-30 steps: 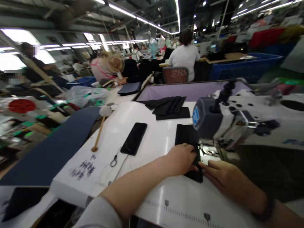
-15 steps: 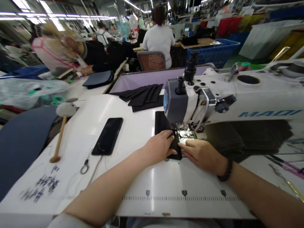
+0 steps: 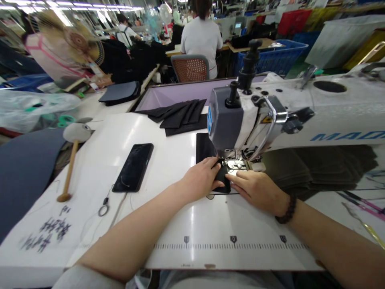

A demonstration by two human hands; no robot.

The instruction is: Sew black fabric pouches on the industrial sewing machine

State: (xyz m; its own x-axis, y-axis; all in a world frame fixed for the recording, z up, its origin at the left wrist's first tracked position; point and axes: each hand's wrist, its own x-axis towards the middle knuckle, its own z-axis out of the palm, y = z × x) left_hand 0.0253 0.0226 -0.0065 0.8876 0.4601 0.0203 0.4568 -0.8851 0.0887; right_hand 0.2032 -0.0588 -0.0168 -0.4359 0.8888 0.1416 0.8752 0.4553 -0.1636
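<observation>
A black fabric piece lies on the white table under the head of a white and grey sewing machine. My left hand rests flat on the near end of the fabric, fingers stretched toward the needle. My right hand lies flat beside it, fingertips at the fabric's right edge just before the presser foot. Neither hand grips anything.
A black phone with a cable lies to the left, and a wooden mallet further left. A stack of black fabric pieces sits behind the machine. Dark green cloth lies under the machine arm. People sit at tables ahead.
The view has swung right and down, centring on the machine. Both hands have slid the fabric forward, closer under the presser foot.
</observation>
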